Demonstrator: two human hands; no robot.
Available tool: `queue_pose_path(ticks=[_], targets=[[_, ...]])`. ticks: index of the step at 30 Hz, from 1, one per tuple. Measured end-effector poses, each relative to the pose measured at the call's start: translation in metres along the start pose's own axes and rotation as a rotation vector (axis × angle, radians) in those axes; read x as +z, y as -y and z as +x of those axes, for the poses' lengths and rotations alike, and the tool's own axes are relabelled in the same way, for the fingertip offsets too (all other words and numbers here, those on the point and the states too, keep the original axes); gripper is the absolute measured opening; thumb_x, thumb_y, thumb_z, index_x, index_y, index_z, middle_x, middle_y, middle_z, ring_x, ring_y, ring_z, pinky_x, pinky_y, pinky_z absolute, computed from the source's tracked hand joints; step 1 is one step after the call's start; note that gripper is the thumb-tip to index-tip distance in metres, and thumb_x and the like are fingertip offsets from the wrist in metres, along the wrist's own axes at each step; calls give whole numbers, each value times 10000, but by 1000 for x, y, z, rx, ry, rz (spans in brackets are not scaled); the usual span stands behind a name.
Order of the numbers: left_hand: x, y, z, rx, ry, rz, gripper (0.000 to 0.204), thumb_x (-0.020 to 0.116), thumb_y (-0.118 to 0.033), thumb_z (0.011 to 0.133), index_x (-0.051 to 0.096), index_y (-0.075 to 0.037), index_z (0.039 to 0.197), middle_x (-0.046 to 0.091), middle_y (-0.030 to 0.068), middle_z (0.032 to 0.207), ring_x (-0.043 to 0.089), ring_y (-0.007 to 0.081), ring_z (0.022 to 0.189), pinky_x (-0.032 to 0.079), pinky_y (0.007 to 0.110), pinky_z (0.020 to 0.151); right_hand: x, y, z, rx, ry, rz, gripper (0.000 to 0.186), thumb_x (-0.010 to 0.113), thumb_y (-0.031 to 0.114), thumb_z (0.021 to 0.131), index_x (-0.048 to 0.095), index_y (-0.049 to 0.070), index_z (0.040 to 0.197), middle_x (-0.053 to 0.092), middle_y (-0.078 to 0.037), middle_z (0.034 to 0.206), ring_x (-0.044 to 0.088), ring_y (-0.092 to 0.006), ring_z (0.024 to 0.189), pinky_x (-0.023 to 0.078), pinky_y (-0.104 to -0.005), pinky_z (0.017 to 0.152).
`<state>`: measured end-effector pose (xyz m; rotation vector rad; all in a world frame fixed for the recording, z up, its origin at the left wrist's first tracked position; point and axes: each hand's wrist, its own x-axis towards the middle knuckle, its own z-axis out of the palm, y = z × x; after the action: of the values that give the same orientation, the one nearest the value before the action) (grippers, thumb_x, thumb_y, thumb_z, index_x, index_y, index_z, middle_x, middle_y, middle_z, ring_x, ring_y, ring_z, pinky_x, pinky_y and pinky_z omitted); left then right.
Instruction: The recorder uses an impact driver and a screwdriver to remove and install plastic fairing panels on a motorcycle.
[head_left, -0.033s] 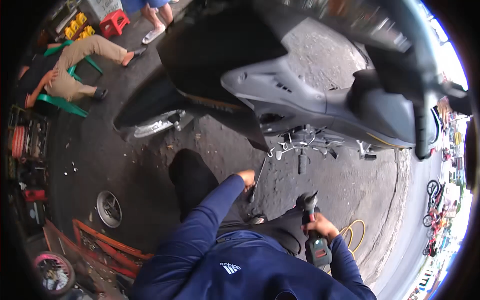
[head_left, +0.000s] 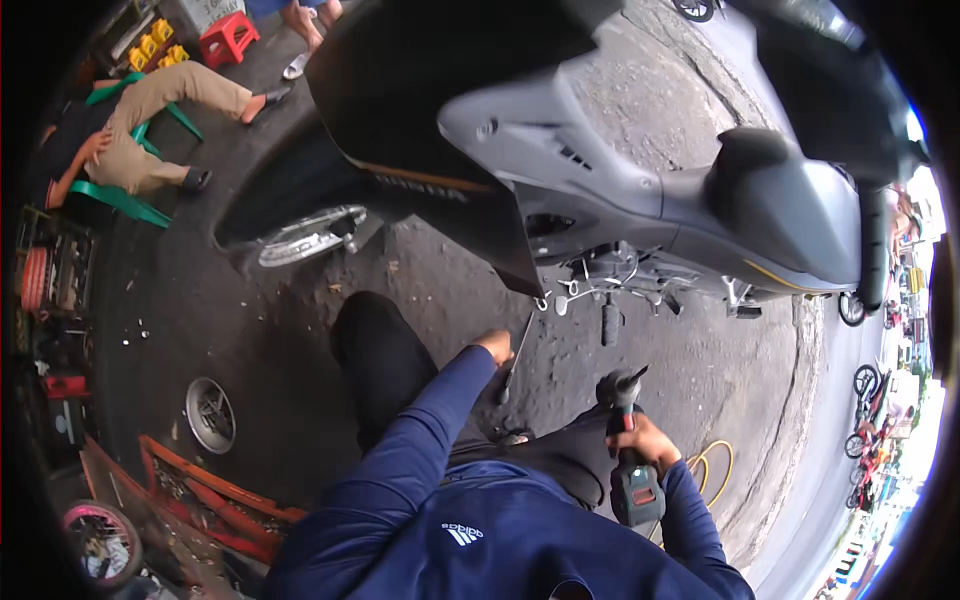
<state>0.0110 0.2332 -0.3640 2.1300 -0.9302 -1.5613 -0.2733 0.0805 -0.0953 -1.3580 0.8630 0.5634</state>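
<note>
Right hand (head_left: 648, 441) clasps a power tool (head_left: 636, 492) pointing to twelve o'clock; left hand (head_left: 495, 347) extends toward one, grip I cannot tell

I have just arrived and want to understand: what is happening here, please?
Beside a grey-and-black motorbike, the right hand holds a cordless power tool, its tip pointing away from the body. The left hand is next to a long thin tool; whether it grips it is unclear. Neither hand touches the motorbike. Another person sits on a green chair at the left.
</note>
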Motion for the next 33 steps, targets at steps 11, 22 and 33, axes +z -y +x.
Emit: queue_pose_path(ticks=[11, 22, 33], targets=[[93, -5, 182, -24, -396, -563, 266, 704, -206, 795, 668, 9, 946, 671, 206, 948, 647, 352, 906, 516, 412, 795, -15, -111, 119, -699, -267, 907, 434, 751, 22, 654, 502, 64, 1008, 524, -50, 874, 555, -206, 816, 478, -391, 788], [22, -152, -17, 730, 168, -1322, 404, 511, -168, 921, 467, -13, 1291, 624, 178, 1121, 625, 242, 1039, 484, 354, 886, 41, -123, 180, -555, -485, 976, 348, 776, -44, 690, 589, 29, 974, 611, -38, 952, 599, -148, 851, 490, -290, 788], [12, -95, 26, 203, -187, -1362, 219, 571, -287, 944, 501, -86, 893, 471, -2, 680, 568, 166, 554, 564, 382, 546, 65, -127, 287, -953, -478, -81, 397, 687, 129, 681, 559, 13, 1037, 588, -200, 949, 570, -407, 878, 476, -443, 756]])
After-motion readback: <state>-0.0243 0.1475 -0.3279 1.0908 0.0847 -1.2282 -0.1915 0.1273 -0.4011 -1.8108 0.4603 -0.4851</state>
